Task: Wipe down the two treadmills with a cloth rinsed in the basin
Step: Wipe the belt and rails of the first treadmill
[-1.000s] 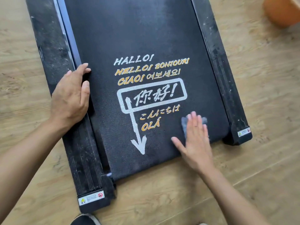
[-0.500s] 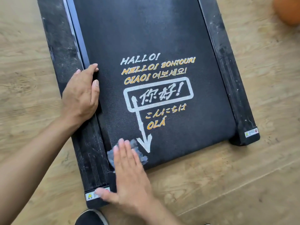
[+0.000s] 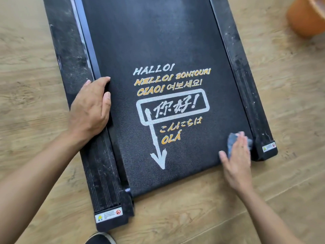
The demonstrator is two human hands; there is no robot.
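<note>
A black treadmill (image 3: 158, 41) lies flat on the wooden floor, its belt printed with white and orange greetings and a white arrow. My right hand (image 3: 236, 155) presses a crumpled blue-grey cloth (image 3: 232, 140) flat against the belt at its near right corner, fingers straight. My left hand (image 3: 89, 108) rests on the left side rail, its fingers curled over the rail's inner edge beside the belt. Both dusty side rails show pale streaks.
An orange basin (image 3: 306, 16) stands on the floor at the upper right, partly out of view. A dark shoe tip (image 3: 101, 238) shows at the bottom edge. Wooden floor (image 3: 193, 217) surrounds the treadmill on all visible sides.
My right hand swept the cloth from the belt's right side to its near left corner, then back to the near right corner. My left hand stayed on the left rail.
</note>
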